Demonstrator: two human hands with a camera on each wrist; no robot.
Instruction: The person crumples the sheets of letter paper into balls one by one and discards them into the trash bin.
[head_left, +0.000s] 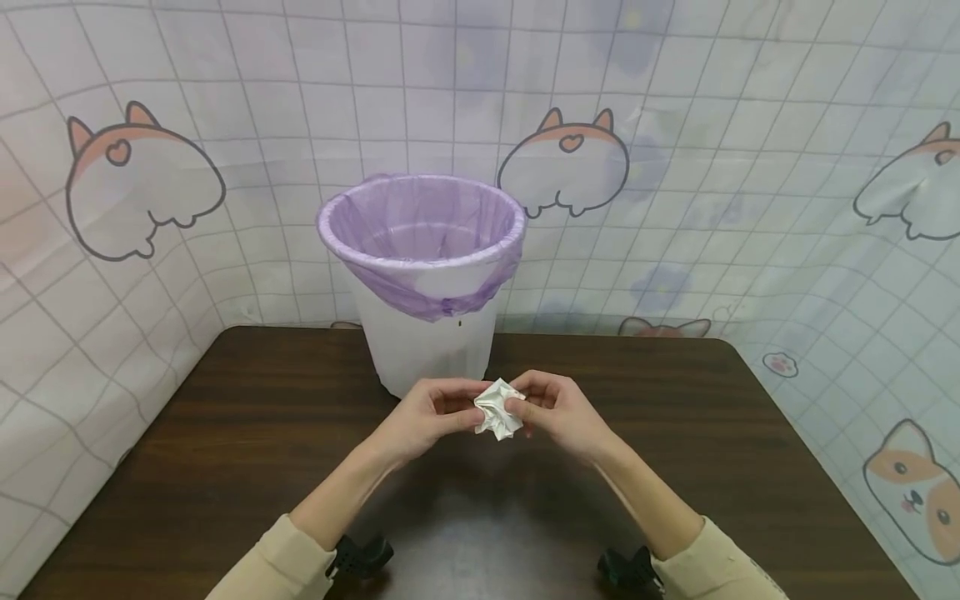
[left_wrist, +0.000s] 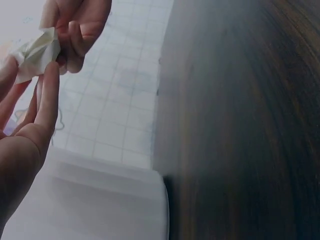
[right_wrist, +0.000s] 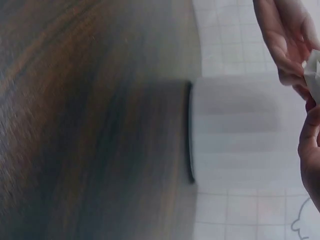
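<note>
A crumpled piece of white paper (head_left: 498,410) is held up between both hands, in front of a white trash bin (head_left: 431,342). My left hand (head_left: 429,415) pinches its left side between thumb and fingertips. On the other side my right hand (head_left: 564,412) grips it, thumb lying over the paper's front. The left wrist view shows the creased paper (left_wrist: 37,56) between the fingertips of the two hands. In the right wrist view only part of the paper (right_wrist: 313,75) shows at the right edge.
A purple bag (head_left: 427,287) lines the bin and folds over its rim. The bin stands at the back of a dark wood table (head_left: 247,433). Behind and beside the table hangs a white grid-patterned cloth (head_left: 285,100) with cartoon dogs.
</note>
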